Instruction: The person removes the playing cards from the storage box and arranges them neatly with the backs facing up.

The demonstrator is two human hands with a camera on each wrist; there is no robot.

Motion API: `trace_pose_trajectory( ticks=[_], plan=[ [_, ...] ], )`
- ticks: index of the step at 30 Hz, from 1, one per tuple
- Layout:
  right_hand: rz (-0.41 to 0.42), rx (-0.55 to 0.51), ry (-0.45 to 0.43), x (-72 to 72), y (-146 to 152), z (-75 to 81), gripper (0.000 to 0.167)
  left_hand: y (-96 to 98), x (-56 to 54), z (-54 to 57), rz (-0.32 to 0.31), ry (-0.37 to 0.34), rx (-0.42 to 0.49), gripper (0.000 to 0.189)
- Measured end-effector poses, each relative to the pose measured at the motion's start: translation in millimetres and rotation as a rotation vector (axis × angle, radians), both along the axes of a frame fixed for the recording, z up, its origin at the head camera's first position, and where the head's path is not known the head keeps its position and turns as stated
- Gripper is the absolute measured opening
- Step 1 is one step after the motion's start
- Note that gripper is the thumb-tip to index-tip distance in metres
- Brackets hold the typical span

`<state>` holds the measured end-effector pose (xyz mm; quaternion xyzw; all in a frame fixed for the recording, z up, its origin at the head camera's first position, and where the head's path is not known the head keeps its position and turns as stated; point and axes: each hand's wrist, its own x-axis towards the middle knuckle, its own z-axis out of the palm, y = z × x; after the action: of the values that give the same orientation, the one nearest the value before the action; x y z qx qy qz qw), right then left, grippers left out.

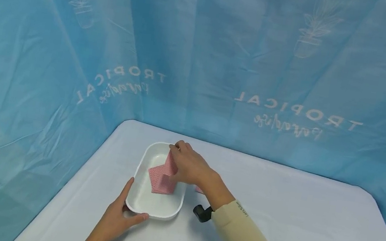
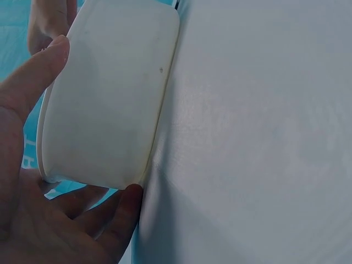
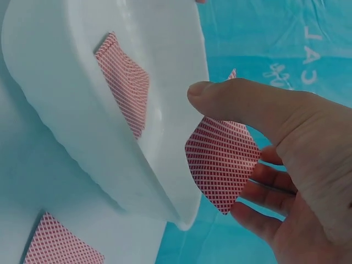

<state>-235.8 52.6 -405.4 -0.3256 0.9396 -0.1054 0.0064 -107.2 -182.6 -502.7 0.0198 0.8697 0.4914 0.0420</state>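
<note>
A white rectangular tub (image 1: 154, 210) with rounded corners stands at the table's left side. My left hand (image 1: 116, 217) grips its near left corner, thumb at the near rim and fingers along the left side. Over the tub, my right hand (image 1: 191, 166) pinches a small red-and-white checked sheet (image 3: 223, 159) between thumb and fingers. The held sheet is bent and hangs near the rim in the right wrist view. A second checked sheet (image 3: 125, 85) lies inside the tub.
Another checked sheet (image 3: 58, 245) lies on the white table (image 1: 276, 216) right of the tub, partly hidden by the right arm in the head view. A black device (image 1: 202, 213) shows at the right wrist. Blue printed curtains (image 1: 221, 58) hang behind and left of the table.
</note>
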Motion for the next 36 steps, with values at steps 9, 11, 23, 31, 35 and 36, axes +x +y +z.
trace_pose_trajectory(
  ticks=[9, 11, 23, 31, 35, 36],
  plan=[
    [-0.026, -0.015, -0.022, -1.7, 14.8, 18.5, 0.092, -1.1, -0.8, 2.6, -0.002, 0.017, 0.004, 0.113],
    [-0.024, 0.004, -0.019, -2.6, 17.3, 19.8, 0.092, -1.4, -1.2, 3.5, -0.002, 0.017, 0.008, 0.114],
    [-0.061, 0.105, -0.048, -8.6, 39.5, 10.9, 0.091, 2.3, -0.2, -1.8, -0.011, 0.009, 0.053, 0.115],
    [-0.047, 0.073, -0.101, -9.0, 47.6, 9.8, 0.091, 0.2, -0.2, -2.0, -0.004, 0.004, 0.059, 0.114],
    [-0.067, 0.075, -0.108, -10.9, 55.0, 9.6, 0.092, -0.8, -1.1, -0.8, -0.008, 0.005, 0.052, 0.116],
    [-0.076, 0.076, -0.111, -11.4, 57.3, 9.3, 0.093, -0.9, -1.3, -0.5, -0.009, 0.005, 0.049, 0.116]
  ],
)
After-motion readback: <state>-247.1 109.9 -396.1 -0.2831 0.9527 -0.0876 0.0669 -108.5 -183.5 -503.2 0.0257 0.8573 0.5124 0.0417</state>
